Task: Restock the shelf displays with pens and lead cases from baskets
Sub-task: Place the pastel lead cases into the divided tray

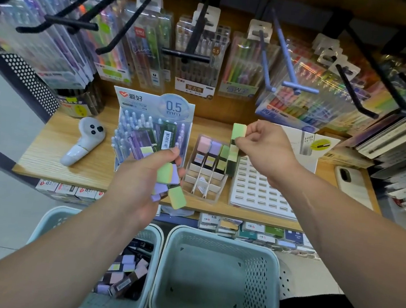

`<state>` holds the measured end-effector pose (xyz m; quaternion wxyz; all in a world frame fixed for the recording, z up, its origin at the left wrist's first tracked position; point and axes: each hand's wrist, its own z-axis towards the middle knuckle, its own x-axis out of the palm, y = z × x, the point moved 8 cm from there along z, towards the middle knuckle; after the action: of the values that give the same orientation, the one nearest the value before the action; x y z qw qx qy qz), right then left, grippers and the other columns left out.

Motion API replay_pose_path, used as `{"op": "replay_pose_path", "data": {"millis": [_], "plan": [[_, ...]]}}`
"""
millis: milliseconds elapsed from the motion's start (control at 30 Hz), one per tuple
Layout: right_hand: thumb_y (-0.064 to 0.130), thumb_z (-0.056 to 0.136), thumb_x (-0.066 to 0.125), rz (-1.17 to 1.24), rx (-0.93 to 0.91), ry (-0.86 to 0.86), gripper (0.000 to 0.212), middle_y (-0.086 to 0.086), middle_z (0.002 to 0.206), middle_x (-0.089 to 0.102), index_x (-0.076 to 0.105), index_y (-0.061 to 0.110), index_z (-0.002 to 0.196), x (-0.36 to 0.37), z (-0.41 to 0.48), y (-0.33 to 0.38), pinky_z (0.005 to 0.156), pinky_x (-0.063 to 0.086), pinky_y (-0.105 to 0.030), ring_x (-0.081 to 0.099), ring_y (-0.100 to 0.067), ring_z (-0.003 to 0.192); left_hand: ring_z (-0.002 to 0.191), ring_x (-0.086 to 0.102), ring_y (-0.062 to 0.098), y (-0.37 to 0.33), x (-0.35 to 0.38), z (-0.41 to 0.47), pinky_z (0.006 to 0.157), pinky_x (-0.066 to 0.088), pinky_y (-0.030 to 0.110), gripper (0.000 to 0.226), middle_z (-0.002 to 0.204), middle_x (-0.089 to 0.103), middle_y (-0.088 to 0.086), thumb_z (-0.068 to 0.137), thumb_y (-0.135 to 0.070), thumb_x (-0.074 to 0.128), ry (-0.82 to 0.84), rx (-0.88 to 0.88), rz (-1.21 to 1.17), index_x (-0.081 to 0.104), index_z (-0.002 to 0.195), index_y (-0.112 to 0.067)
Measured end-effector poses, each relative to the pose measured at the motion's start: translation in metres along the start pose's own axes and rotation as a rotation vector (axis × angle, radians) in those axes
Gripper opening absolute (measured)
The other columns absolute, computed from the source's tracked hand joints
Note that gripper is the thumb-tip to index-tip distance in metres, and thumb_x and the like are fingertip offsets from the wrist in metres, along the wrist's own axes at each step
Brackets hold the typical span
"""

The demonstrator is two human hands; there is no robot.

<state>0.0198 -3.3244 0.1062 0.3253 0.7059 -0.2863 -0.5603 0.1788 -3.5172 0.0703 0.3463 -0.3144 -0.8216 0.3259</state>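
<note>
My left hand [141, 180] grips a fanned bundle of lead cases [167, 175], green and purple topped, above the shelf's front edge. My right hand [263, 145] pinches one green-topped lead case [235, 142] upright, just right of the clear display box [206, 171]. That box holds pink, purple and green cases in three rows. A pen display marked 0.5 mm [149, 128] stands behind my left hand. The left basket [123, 278] on the floor holds more lead cases; the right basket [214, 278] has nothing in it.
A white ribbed tray [260, 192] lies right of the display box on the wooden shelf [54, 148]. A white controller [84, 141] lies at the left, a phone [351, 182] at the right. Black pegs with hanging pen packs [199, 60] jut out overhead.
</note>
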Motion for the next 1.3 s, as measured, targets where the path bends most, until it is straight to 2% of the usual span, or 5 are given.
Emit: {"op": "replay_pose_path", "data": {"millis": [133,533,933,1133,1300], "plan": [[0.017,0.087,0.074,-0.158,-0.175,-0.018,0.039,0.005,0.085,0.065,0.059,0.029,0.12,0.004,0.003,0.004,0.076,0.048,-0.026,0.061,-0.008,0.078,0.077,0.075,0.017,-0.001,0.001,-0.001,0.075,0.055,0.034,0.009,0.083,0.072,0.003,0.086,-0.02,0.073,-0.013,0.016,0.047,0.072,0.087,-0.011],[0.019,0.093,0.065,-0.525,-0.522,-0.042,0.013,-0.002,0.099,0.065,0.067,0.017,0.106,0.031,-0.003,0.01,0.078,0.049,-0.036,0.058,-0.023,0.093,0.07,0.071,0.017,0.001,-0.002,0.0,0.063,0.056,0.03,0.01,0.083,0.07,0.006,0.086,-0.017,0.072,-0.014,-0.007,0.029,0.071,0.091,-0.009],[0.022,0.089,0.069,-0.641,-0.478,-0.031,0.016,-0.003,0.104,0.061,0.072,0.02,0.105,0.031,0.004,0.002,0.078,0.046,-0.033,0.057,-0.024,0.097,0.07,0.07,0.018,0.001,-0.003,-0.002,0.078,0.049,0.039,0.012,0.086,0.071,0.007,0.084,-0.019,0.074,-0.012,-0.018,0.042,0.072,0.091,-0.009],[0.027,0.088,0.072,-0.641,-0.433,-0.013,0.023,-0.001,0.107,0.057,0.071,0.02,0.11,0.03,0.006,-0.003,0.076,0.043,-0.029,0.058,-0.021,0.096,0.07,0.07,0.018,0.001,0.003,-0.007,0.064,0.055,0.031,0.024,0.079,0.071,0.005,0.066,-0.024,0.078,0.014,-0.02,0.059,0.073,0.084,-0.01],[0.04,0.089,0.073,-0.242,-0.364,0.022,0.016,0.004,0.086,0.063,0.071,0.023,0.089,0.03,-0.006,0.019,0.072,0.048,-0.029,0.059,-0.011,0.08,0.07,0.07,0.022,0.003,0.008,-0.011,0.074,0.05,0.037,0.033,0.078,0.072,0.007,0.057,-0.022,0.085,0.03,-0.035,0.102,0.072,0.084,-0.008]]}}
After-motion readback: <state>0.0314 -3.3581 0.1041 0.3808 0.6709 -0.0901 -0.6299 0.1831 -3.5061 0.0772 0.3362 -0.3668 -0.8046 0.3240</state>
